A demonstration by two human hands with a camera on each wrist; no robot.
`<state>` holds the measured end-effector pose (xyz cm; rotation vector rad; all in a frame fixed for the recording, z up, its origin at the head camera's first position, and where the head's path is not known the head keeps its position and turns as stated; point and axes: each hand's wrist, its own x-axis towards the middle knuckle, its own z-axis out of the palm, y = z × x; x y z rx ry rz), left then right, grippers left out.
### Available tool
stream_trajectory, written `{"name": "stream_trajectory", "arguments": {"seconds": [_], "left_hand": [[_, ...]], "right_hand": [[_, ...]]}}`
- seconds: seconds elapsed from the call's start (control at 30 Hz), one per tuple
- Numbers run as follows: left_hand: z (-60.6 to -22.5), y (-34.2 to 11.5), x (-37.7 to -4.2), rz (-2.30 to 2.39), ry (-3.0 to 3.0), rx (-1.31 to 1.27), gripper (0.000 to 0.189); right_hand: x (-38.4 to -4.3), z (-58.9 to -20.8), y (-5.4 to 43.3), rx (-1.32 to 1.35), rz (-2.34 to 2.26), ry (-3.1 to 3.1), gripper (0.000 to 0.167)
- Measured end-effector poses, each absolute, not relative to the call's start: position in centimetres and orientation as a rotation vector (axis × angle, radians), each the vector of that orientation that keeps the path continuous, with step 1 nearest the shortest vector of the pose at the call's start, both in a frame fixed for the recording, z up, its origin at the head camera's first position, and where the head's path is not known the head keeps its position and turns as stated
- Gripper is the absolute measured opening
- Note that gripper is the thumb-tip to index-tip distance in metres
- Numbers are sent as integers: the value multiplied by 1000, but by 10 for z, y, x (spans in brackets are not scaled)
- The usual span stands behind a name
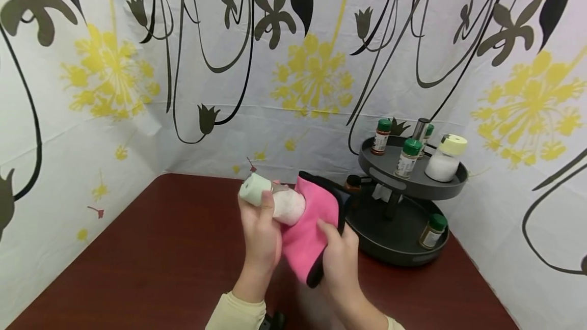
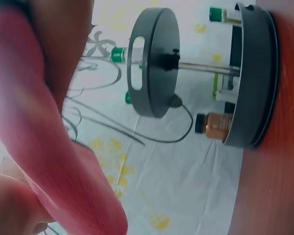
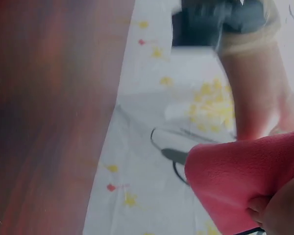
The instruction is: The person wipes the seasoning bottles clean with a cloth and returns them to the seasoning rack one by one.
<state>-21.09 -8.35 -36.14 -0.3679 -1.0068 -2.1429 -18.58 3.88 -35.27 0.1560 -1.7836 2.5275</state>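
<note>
My left hand (image 1: 259, 236) grips a shaker bottle (image 1: 289, 207) by its neck end. It has a pale green cap (image 1: 255, 189) and white contents, and lies tilted sideways above the table. With my right hand (image 1: 340, 264) I hold a pink cloth (image 1: 316, 202) with black edging, thumb on top, against the bottle's bottom end. The cloth hangs down below the bottle. In the right wrist view the pink cloth (image 3: 245, 176) hides the bottle, and fingers (image 3: 257, 208) press into it. The left wrist view shows the cloth (image 2: 54, 127) large and close.
A dark two-tier turntable rack (image 1: 390, 238) stands at the table's right back. Its upper tier holds green-capped spice jars (image 1: 407, 159) and a yellow-lidded shaker (image 1: 446, 159). Another green-capped jar (image 1: 432, 231) sits on the lower tier. A patterned curtain (image 1: 257, 116) encloses the dark red table (image 1: 151, 248).
</note>
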Motion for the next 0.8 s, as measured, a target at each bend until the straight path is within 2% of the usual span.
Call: {"name": "stream_trajectory", "arguments": {"seconds": [0.17,0.33,0.5,0.8], "left_hand": [[-362,-77,-209,-2123,-1003,-387,40],[-360,-80,-209,-2114,-938,-415,39],[-359,-85,-211,-2136,-883,-405,43],[-365,-78,-212,-2166,-892,-356,43]], "right_hand": [[-197,-361,34,176,2523,-1841,32],[-183,-369,32,150,2560,-1974,35],[-175,-360,38,146,2562,-2013,33],[-205,-357,36,167,2568,-1887,30]]}}
